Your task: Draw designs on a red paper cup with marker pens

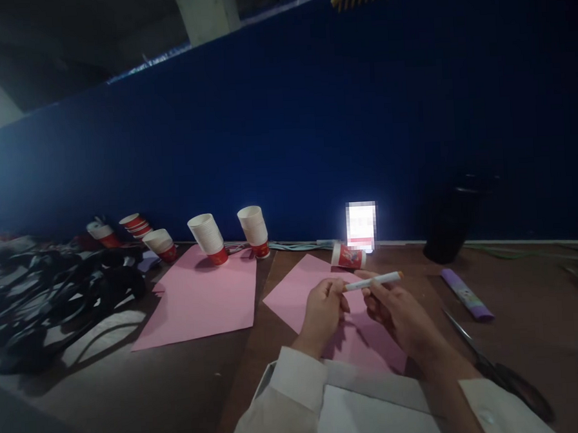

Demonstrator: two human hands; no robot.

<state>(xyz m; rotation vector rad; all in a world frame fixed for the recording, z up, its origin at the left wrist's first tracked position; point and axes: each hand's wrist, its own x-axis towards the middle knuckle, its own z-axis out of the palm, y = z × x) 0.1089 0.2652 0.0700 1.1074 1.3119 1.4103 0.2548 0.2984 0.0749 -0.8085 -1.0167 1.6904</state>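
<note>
Both of my hands hold a white marker pen (376,280) with an orange tip above a pink paper sheet (297,287). My left hand (323,310) pinches the pen's left end with closed fingers. My right hand (395,311) wraps its fingers round the pen's middle. A red and white paper cup (348,255) lies on its side just beyond the pen.
A second pink sheet (201,298) lies to the left, with stacks of white and red cups (207,239) leaning behind it along the blue wall. Scissors (500,370) and a purple tube (466,294) lie at right. A dark container (447,224) stands behind. Black straps (55,293) pile at left.
</note>
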